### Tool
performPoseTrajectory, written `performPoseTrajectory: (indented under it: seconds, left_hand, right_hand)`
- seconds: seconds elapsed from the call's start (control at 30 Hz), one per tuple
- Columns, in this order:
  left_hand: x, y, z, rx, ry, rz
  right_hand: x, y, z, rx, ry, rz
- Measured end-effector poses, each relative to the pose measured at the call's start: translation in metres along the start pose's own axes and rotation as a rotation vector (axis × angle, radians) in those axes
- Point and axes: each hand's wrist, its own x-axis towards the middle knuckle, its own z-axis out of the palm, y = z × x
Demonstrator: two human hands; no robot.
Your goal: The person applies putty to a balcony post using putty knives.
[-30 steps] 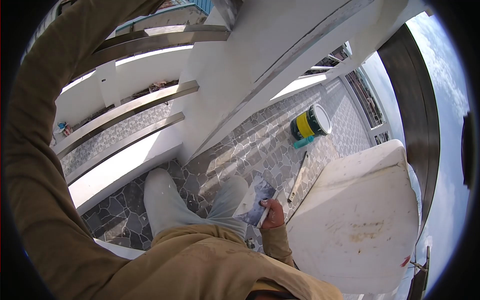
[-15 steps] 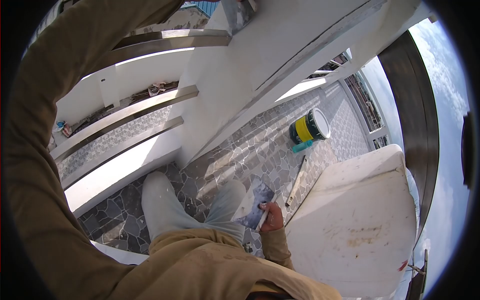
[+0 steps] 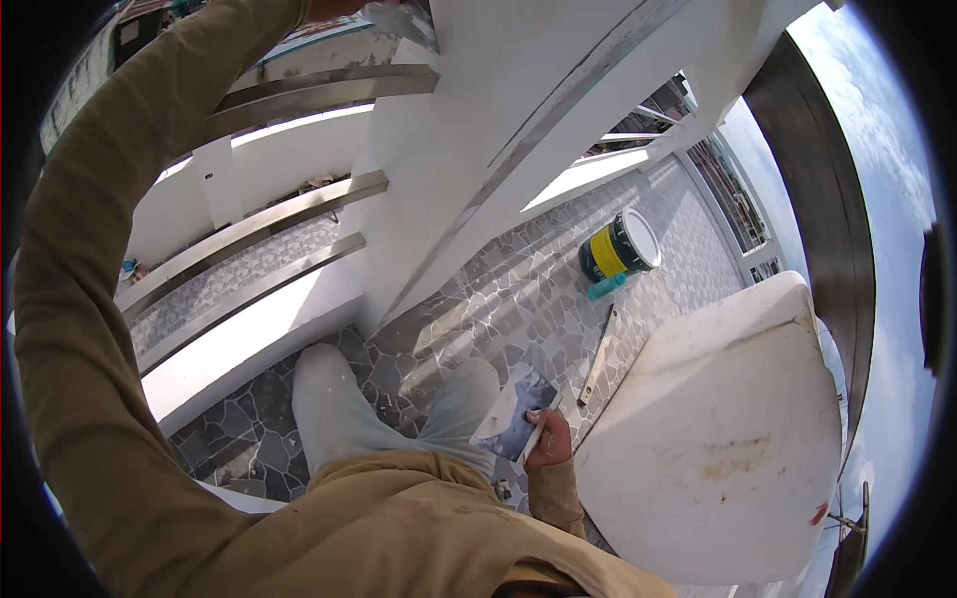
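My left hand is raised at the top edge, mostly cut off by the frame. Its fingers close on a putty knife, whose metal blade lies at the left edge of a white pillar. Low in front of my body, my right hand grips a wide flat scraper plate by its near edge, thumb on top. White paste and grey-blue smears cover the plate's face. The plate is held tilted above the floor, near my right knee.
A dark bucket with a yellow band stands on the stone-patterned floor, a teal roller beside it. A long straight bar lies nearer. At right is a large white stained block. Metal rails join the pillar at left.
My left hand and the putty knife have moved left, from the pillar's face to its edge. My right hand keeps its hold on the plate. The view has shifted slightly.
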Motion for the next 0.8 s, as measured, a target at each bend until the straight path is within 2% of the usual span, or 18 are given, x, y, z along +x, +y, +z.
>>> performPoseTrajectory:
  seconds: [0.13,0.2,0.33,0.43,0.6,0.8]
  left_hand:
    - [0.003,0.011,0.009,0.043,-0.04,-0.005]
    - [0.002,0.005,0.012,0.142,0.025,0.091]
    - [0.001,0.011,0.006,0.001,-0.027,0.0]
    - [0.003,0.016,0.005,-0.02,-0.061,0.095]
    - [0.009,0.007,0.014,0.138,0.053,0.322]
    - [0.019,-0.002,0.014,-0.035,-0.024,0.362]
  right_hand:
    - [-0.005,0.0,0.002,0.018,0.014,0.0]
    - [-0.011,0.0,0.01,0.01,0.042,-0.027]
    - [-0.006,0.006,0.002,-0.002,0.083,-0.068]
    - [-0.002,0.008,-0.001,0.009,0.092,-0.065]
    - [-0.004,0.005,0.006,0.011,0.053,-0.04]
    - [-0.007,0.004,0.028,-0.02,0.038,-0.068]
